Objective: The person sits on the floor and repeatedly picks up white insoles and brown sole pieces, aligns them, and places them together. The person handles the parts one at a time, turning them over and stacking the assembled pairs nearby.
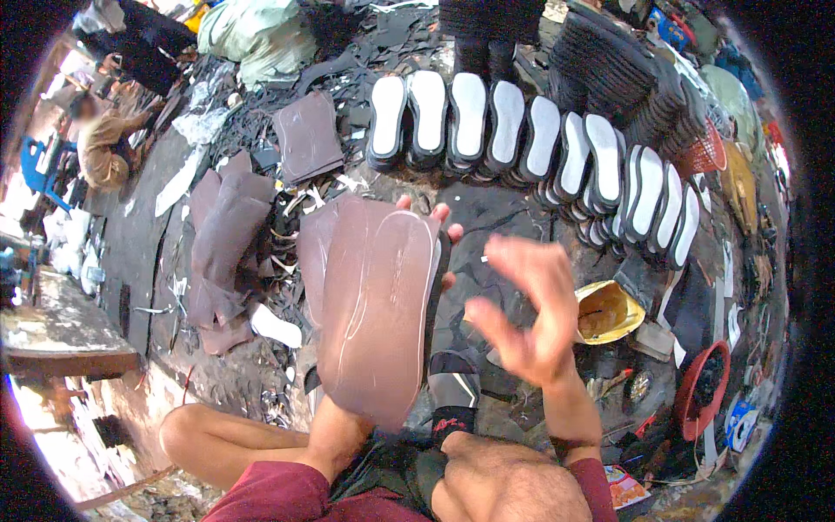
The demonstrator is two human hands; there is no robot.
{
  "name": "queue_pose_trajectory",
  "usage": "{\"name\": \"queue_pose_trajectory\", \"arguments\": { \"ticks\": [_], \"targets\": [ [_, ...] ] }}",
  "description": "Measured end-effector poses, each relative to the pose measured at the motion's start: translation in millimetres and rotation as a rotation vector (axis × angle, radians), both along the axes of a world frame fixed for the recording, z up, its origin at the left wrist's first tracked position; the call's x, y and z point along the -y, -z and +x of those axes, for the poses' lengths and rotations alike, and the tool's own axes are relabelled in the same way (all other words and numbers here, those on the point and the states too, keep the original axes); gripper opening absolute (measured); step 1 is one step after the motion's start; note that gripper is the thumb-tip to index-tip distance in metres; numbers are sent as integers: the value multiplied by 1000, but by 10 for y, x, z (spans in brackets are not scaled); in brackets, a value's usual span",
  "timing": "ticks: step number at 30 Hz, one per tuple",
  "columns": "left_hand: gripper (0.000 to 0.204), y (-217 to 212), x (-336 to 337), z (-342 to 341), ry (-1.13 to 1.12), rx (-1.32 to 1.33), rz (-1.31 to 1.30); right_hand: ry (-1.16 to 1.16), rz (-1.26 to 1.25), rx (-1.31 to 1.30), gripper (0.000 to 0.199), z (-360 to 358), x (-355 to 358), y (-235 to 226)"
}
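Observation:
My left hand (441, 212) is closed around a brown sheet (378, 309) from beneath, its fingertips curling past the right edge. A pale sole-shaped outline shows on the sheet, and the edge of a black sole (437, 287) sticks out under its right side. Most of that hand is hidden by the sheet. To the right, my right hand (531, 313) hangs in the air, slightly blurred, with thumb and fingers apart and nothing held. More brown sheets (311, 252) lie behind the held one.
Stacked white-topped soles (470, 117) curve across the back and right. Folded brown sheets (228, 235) and a flat brown pile (309, 139) lie left. A yellow container (609, 313) and red ring-shaped tub (703, 391) stand right. Another person (109, 143) sits far left. Scraps litter the floor.

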State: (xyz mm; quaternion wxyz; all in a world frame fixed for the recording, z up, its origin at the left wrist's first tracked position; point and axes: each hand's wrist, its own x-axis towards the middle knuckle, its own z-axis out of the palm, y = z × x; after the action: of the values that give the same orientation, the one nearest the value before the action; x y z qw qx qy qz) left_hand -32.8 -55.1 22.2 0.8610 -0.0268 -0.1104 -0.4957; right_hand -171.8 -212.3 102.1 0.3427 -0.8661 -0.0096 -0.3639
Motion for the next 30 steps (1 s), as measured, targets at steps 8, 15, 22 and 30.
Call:
{"name": "queue_pose_trajectory", "arguments": {
  "ticks": [8,15,22,30],
  "targets": [
    [67,-187,64,-377,-232,-84,365,-41,186,-139,38,83,-129,-187],
    [72,-246,119,-530,-54,-134,107,-132,1,233,34,-165,-296,-133],
    [59,-424,16,-589,-72,-151,314,39,311,143,28,-95,-397,-75],
    [46,-288,-9,-491,-35,14,257,114,482,22,32,-47,-452,14]
  ]
}}
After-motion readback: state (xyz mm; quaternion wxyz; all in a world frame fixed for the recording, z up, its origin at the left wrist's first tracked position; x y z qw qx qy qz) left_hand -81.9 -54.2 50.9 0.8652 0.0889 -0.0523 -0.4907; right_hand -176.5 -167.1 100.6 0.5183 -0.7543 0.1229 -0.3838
